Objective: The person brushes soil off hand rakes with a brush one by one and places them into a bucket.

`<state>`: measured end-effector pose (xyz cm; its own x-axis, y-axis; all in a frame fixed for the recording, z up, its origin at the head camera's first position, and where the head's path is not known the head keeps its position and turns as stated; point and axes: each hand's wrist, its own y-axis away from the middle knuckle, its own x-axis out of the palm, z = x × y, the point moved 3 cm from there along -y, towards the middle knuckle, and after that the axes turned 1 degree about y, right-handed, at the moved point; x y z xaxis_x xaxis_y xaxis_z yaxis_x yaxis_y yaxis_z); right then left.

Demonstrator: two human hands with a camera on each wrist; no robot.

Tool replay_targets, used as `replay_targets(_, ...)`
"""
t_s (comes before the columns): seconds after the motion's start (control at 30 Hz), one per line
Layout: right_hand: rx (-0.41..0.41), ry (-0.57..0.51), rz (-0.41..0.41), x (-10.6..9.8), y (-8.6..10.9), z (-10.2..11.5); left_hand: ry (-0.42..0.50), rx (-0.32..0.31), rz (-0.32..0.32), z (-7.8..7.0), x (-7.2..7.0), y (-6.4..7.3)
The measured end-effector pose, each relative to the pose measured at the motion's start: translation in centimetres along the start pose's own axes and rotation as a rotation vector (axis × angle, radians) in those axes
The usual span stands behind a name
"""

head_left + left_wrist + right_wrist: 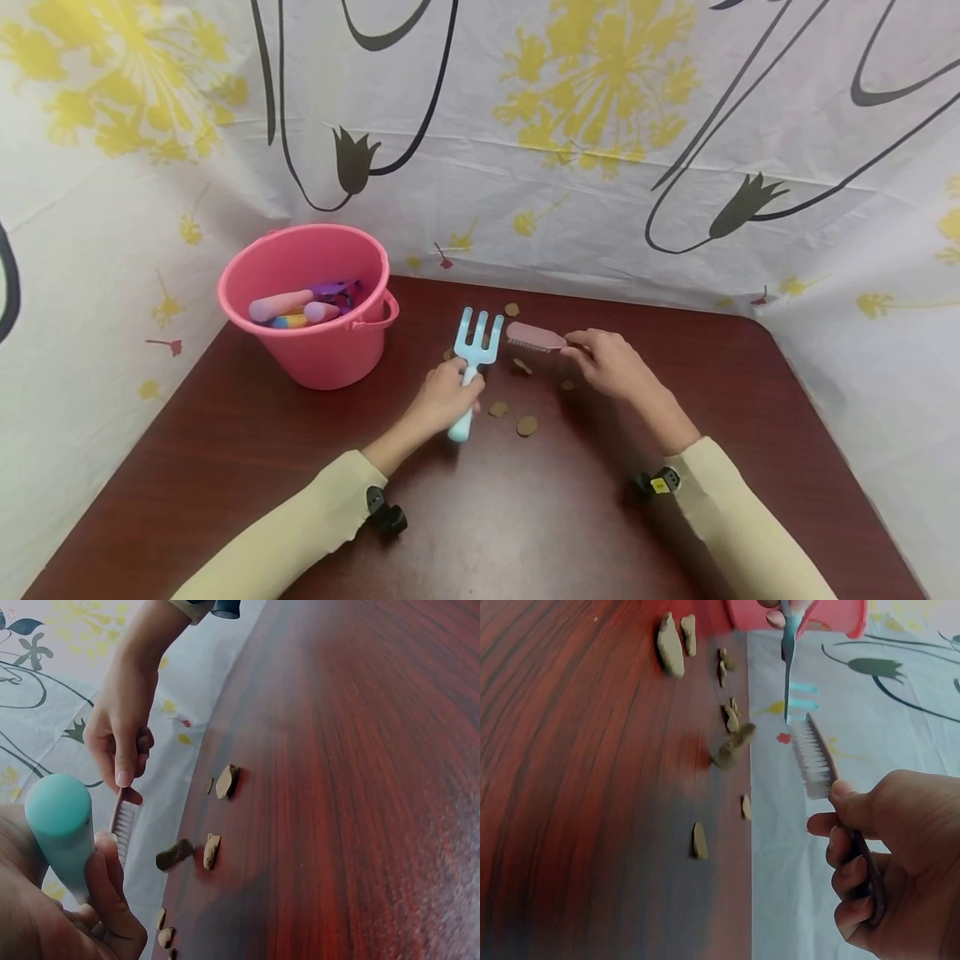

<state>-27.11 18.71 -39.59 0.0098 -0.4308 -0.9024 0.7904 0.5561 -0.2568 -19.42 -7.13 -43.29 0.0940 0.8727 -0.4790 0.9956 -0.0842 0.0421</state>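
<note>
My left hand (pixel 441 398) grips the handle of a light blue toy garden fork (pixel 475 352), its three tines pointing toward the back wall. In my right hand (pixel 617 365) is a small brush (pixel 534 336) with a pinkish back, held by its dark handle. White bristles (pixel 811 759) face down toward the table in the right wrist view, with the brush head close beside the fork. Several flat brown pieces (pixel 527 426) lie scattered beneath and in front of both tools. One darker brown lump (pixel 733 747) looks blurred, below the brush head.
At the back left of the dark wooden table (pixel 517 517) stands a pink bucket (pixel 322 358), holding a pink-handled item (pixel 279 306) and other colourful things. White cloth (pixel 465 108) with yellow and grey flower prints hangs behind and along both sides.
</note>
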Motion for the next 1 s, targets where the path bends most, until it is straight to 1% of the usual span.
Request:
replay_targets(0.17,0.020,-0.015,-0.004,-0.1,0.3,-0.5,0.009,-0.003,0.005,-0.1,0.1,0.1)
replay_targets(0.57,-0.001,-0.027,-0.017,-0.2,0.2,-0.4,0.007,0.007,0.002,-0.1,-0.1,0.2)
replay_targets(0.73,-0.006,-0.040,-0.033,-0.2,0.3,-0.5,-0.018,0.002,-0.012,-0.1,-0.5,0.0)
replay_targets(0.87,-0.002,-0.053,-0.032,-0.2,0.5,-0.6,-0.088,0.012,-0.032,-0.3,-0.8,-0.1)
replay_targets(1.0,0.004,-0.069,-0.041,-0.4,0.8,-1.0,-0.204,0.051,-0.065,-0.6,-1.1,-0.4)
